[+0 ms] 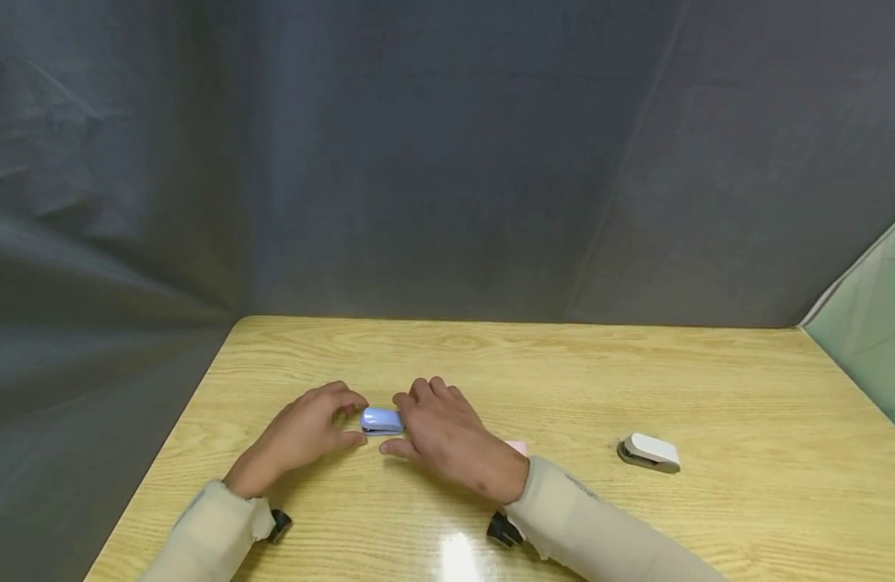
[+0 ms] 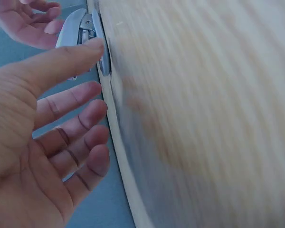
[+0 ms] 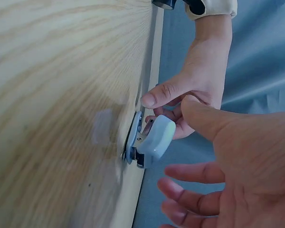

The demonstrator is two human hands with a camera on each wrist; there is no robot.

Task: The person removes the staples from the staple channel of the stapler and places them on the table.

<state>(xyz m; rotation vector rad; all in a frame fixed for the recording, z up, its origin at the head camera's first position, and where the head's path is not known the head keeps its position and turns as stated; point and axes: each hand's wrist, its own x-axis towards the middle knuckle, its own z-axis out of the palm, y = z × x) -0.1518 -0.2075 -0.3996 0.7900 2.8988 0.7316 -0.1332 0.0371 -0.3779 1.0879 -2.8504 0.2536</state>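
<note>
The left hand [image 1: 310,427] and right hand [image 1: 449,436] curve loosely, ungripping, either side of a blue stapler [image 1: 382,419]. It stands base-down on the wooden table [image 1: 563,380], long axis running left-right, one end toward each hand. A white stapler [image 1: 652,449] rests farther right.

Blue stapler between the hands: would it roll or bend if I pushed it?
The blue stapler probably won't roll, since its long base looks flat. It's likely stiff, because its shell looks hard and shiny. The top may press down, as a gap shows above the base.
</note>
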